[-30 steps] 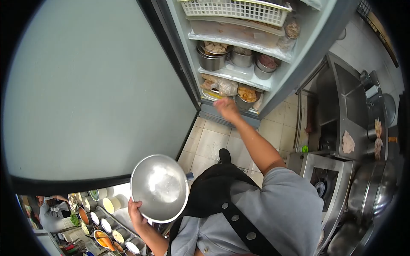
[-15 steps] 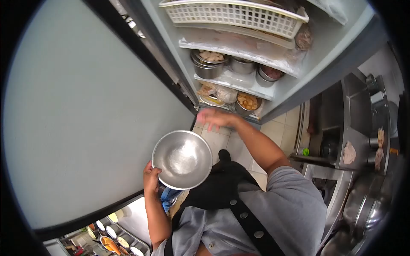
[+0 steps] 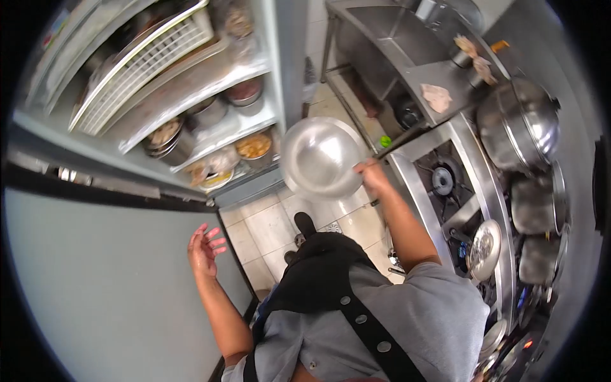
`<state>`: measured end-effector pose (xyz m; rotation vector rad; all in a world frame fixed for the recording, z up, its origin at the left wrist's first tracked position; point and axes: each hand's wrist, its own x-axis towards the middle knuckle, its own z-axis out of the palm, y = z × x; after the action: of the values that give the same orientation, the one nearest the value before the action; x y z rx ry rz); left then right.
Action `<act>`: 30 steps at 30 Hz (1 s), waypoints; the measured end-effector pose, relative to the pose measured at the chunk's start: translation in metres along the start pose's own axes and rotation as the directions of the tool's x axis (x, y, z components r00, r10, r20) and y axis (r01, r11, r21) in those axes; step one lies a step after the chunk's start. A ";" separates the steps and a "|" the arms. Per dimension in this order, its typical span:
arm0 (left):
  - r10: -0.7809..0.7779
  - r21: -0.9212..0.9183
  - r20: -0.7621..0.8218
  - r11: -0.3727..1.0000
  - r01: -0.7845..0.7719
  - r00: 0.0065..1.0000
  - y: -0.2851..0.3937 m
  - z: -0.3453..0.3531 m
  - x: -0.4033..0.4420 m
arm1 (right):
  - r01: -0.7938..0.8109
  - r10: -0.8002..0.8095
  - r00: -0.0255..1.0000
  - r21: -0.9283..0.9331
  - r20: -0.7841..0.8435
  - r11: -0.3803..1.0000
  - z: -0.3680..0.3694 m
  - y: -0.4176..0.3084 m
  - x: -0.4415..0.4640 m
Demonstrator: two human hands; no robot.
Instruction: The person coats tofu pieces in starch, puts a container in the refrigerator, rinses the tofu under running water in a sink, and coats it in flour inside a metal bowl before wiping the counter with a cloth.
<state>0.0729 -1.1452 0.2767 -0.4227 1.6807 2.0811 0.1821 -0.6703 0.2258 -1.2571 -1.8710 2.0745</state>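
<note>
My right hand point(image 3: 374, 177) grips the rim of a shiny metal bowl point(image 3: 323, 158), which hangs over the tiled floor in front of the fridge. The bowl's inside shows nothing in it. To the left, my left hand point(image 3: 205, 249) is raised with its fingers apart, holding nothing, near the grey fridge door point(image 3: 121, 286). The fridge stands open, and on its lower shelves are metal pots, among them a pot of orange-yellow food point(image 3: 253, 146) and one of pale pieces point(image 3: 164, 134). A white basket point(image 3: 149, 67) lies on a higher shelf.
At the right a stove point(image 3: 443, 181) runs alongside me, with a lid point(image 3: 485, 249) on it and large metal pots point(image 3: 517, 127) behind. A steel counter point(image 3: 407, 48) with a pale piece of food point(image 3: 436, 97) is beyond it. Floor tiles point(image 3: 270, 229) lie around my feet.
The bowl has passed from my left hand to my right hand and moved right. My left hand has opened and is lower left. The view has turned right, showing more of the stove.
</note>
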 end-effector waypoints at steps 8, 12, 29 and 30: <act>-0.046 0.137 0.021 0.990 0.042 0.999 0.016 0.039 0.036 | 0.258 -0.101 0.797 0.183 -0.596 0.949 -0.235 -0.043 0.144; -0.033 0.148 -0.037 0.988 0.038 0.999 0.022 0.055 0.051 | 0.399 0.007 0.733 0.439 -0.680 0.805 -0.331 -0.031 0.235; -0.012 0.114 0.049 0.993 0.007 0.999 0.033 0.118 0.168 | 0.489 -0.556 0.812 -0.315 -0.177 0.814 -0.042 0.017 0.133; 0.019 0.120 0.054 0.992 -0.026 0.998 0.038 0.123 0.179 | 0.645 -0.658 0.749 -0.313 0.075 0.697 0.009 0.009 0.119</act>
<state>-0.0966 -1.0067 0.2478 -0.3090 1.7760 1.9756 0.1017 -0.6141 0.1567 -0.5044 -2.2539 1.3864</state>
